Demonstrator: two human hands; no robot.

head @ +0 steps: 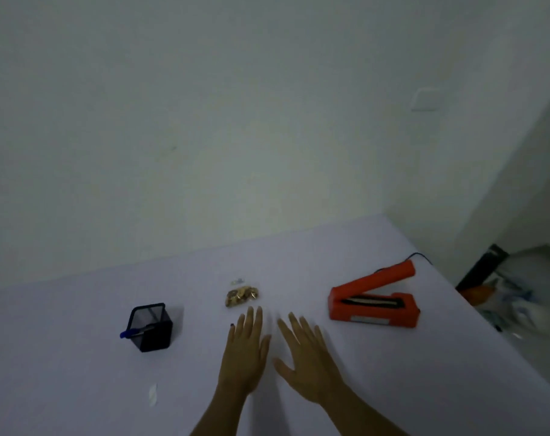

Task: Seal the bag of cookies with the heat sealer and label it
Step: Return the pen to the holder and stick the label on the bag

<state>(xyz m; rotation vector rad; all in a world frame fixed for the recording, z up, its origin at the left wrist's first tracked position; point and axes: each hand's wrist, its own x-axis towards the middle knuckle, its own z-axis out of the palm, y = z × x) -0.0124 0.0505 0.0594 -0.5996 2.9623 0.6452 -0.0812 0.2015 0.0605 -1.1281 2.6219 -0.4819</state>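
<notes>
Since both hands are flat and holding nothing, left hand (247,350) and right hand (308,357) low centre, I'd pinch the small clear bag of golden cookies (241,296) just above them by its open top, then carry it right to the gaping orange heat sealer (374,302).

No lettering is legible on anything here.

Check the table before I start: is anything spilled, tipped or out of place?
Nothing spilled. The black mesh pen holder sits tilted, with a blue pen poking out sideways. The cookie bag lies intact; the orange heat sealer rests with its arm raised.
</notes>
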